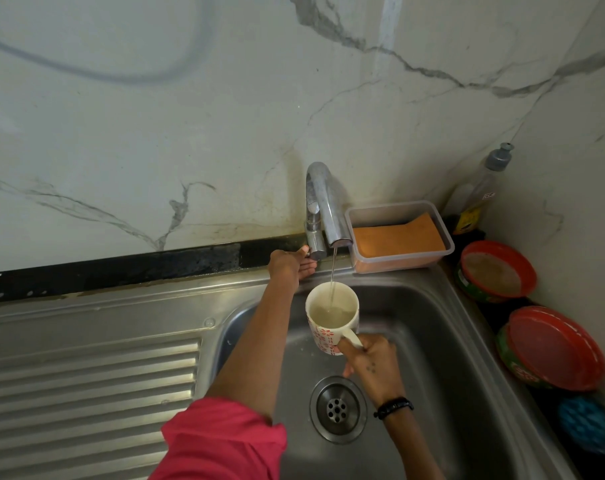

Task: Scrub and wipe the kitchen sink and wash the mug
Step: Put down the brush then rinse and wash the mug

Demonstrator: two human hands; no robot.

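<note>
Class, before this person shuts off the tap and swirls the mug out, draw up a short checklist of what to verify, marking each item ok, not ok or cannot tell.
1. Right hand grips the mug by its handle: ok.
2. Mug sits under the water stream, catching it: ok.
3. Left hand is at the tap handle, ready to turn it: ok.
4. Water level stays below the rim: ok, mug looks partly filled.
5. Drain is uncovered for pouring out: ok.
6. Mug inside is clean: cannot tell, water looks cloudy.
</note>
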